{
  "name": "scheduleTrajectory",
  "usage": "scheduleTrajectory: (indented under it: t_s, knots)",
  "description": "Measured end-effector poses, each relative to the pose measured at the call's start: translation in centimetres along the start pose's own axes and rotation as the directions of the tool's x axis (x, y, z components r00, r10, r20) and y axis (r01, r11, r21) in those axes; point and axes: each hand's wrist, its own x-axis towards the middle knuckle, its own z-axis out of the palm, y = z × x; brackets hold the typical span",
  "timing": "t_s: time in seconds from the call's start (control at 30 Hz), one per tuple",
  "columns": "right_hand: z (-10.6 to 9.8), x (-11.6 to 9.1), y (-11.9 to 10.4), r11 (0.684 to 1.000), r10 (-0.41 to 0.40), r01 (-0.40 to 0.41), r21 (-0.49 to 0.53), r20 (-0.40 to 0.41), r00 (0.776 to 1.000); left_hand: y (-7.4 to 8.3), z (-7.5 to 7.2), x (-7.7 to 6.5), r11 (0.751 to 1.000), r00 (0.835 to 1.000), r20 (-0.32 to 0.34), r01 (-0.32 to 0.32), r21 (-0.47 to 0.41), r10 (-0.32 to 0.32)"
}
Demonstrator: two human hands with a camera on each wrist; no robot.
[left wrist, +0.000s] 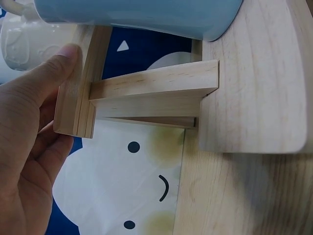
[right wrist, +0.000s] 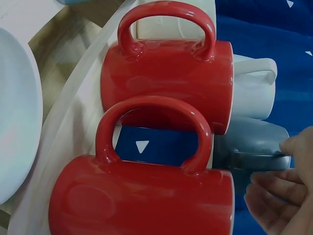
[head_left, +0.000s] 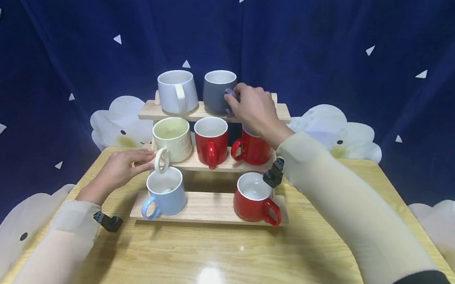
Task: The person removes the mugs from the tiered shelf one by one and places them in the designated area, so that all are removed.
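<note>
A tiered wooden rack (head_left: 212, 207) holds several mugs. My right hand (head_left: 256, 108) pinches the handle of the dark grey mug (head_left: 214, 95), which stands upright on the top tier. Thumb and fingertips meet at that handle in the right wrist view. A white mug (head_left: 169, 95) is to its left. My left hand (head_left: 124, 170) grips the left end of the middle board (left wrist: 76, 100), thumb above and fingers below. Close to it are a cream mug (head_left: 175, 145) on that tier and a light blue mug (head_left: 171, 197) on the bottom one.
Also on the middle tier are a red mug (head_left: 210, 147) and another red mug (head_left: 259, 152), partly behind my right forearm. A third red mug (head_left: 246, 205) stands at the bottom right. The rack rests on a wooden table (head_left: 182, 257) before a blue curtain (head_left: 304, 43).
</note>
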Motion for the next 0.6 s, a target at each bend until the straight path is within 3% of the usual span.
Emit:
scheduleTrajectory:
  t_s: [0.17, 0.43, 0.6]
  knots:
    - [0.0, -0.1, 0.5, 0.998, -0.01, 0.01, 0.055, 0.004, 1.0, 0.2, 0.0, 0.0, 1.0, 1.0, 0.005, 0.006, -0.006, -0.006]
    - [-0.6, 0.0, 0.9, 0.986, 0.06, -0.065, 0.154, 0.034, 0.998, 0.3, 0.0, 0.0, 1.0, 1.0, 0.003, 0.004, -0.007, -0.004]
    - [-0.8, 0.2, 1.3, 0.98, 0.063, -0.068, 0.189, 0.028, 0.998, 0.3, 0.0, 0.0, 1.0, 1.0, 0.005, 0.005, -0.004, -0.005]
